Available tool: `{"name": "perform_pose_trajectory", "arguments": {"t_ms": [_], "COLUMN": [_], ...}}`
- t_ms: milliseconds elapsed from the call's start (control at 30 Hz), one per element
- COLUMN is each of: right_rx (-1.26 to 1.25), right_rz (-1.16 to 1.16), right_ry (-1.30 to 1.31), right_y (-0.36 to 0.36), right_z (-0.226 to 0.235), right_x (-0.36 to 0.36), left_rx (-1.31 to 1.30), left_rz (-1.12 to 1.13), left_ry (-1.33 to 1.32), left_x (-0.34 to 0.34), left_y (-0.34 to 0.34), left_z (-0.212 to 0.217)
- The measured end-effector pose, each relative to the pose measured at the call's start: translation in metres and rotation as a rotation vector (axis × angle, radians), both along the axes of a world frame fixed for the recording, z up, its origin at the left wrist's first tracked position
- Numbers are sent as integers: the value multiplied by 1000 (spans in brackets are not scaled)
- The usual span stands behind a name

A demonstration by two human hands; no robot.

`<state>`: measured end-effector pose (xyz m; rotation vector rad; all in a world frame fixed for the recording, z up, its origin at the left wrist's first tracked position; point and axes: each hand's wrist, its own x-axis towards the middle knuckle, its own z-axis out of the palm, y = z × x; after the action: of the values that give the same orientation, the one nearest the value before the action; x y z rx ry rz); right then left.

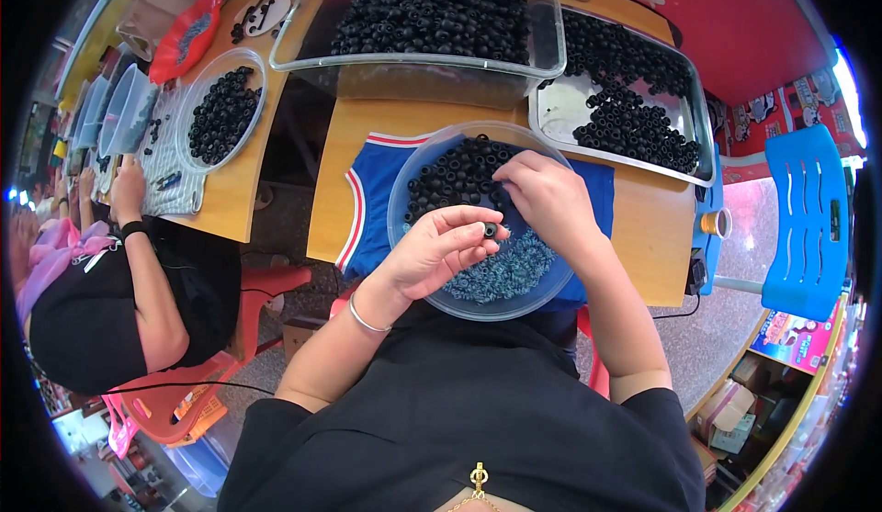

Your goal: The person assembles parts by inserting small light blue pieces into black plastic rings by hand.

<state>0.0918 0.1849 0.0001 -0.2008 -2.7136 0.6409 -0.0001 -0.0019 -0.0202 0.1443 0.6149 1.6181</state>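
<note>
Pinching a small black ring-shaped part (491, 230) between thumb and fingertips, the left hand (439, 253) is closed on it above the round clear plastic bowl (397, 202). Just beyond that grip, the right hand (548, 197) is curled down onto the heap of black rings (452, 174) in the bowl; whether anything is held under its fingers cannot be told. Below the pinch, a layer of blue-grey coiled pieces (507, 273) is seen in the bowl's near side. The part is best kept square in the fingertips and low over the bowl, it is judged, so a slip is caught there. Under the bowl a blue cloth with red and white trim (367, 202) is spread on a pale wooden table (643, 236). Farther off, a clear rectangular bin (303, 48) and a metal tray (562, 108) are filled with more rings. To the left, another person's hand (127, 184) is rested by a second bowl (188, 108); a blue plastic chair (810, 227) stands right.
</note>
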Motion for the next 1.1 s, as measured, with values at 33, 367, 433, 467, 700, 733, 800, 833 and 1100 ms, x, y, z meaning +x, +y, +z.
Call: {"name": "perform_pose_trajectory", "arguments": {"t_ms": [33, 367, 433, 467, 700, 733, 800, 833, 1100], "right_rx": [0, -186, -436, -517, -777, -722, -664, -640, -604], "right_rz": [3, -25, -51, -61, -44, -18, 6, 16, -8], "right_ry": [1, -185, -154, -115, 62, 122, 181, 192, 237], "right_y": [0, -3, -6, -8, -30, -32, -37, -39, -44], "right_z": [-1, 2, 11, 18, 37, 37, 37, 38, 34], "right_x": [-3, -2, 5, 10, 36, 35, 36, 36, 36], "left_rx": [2, 11, 9, 10, 41, 69, 86, 103, 102], "left_rz": [5, 14, 55, 57, 146, 157, 171, 186, 185], "left_ry": [-6, 19, 41, 39, 145, 151, 147, 146, 189], "left_x": [-1, -2, -2, -1, 2, 3, 5, 6, 7], "left_y": [-1, -4, -4, -3, -1, -1, -1, -1, -1], "left_z": [1, 5, 5, 5, 4, 2, 0, -1, 1]}}
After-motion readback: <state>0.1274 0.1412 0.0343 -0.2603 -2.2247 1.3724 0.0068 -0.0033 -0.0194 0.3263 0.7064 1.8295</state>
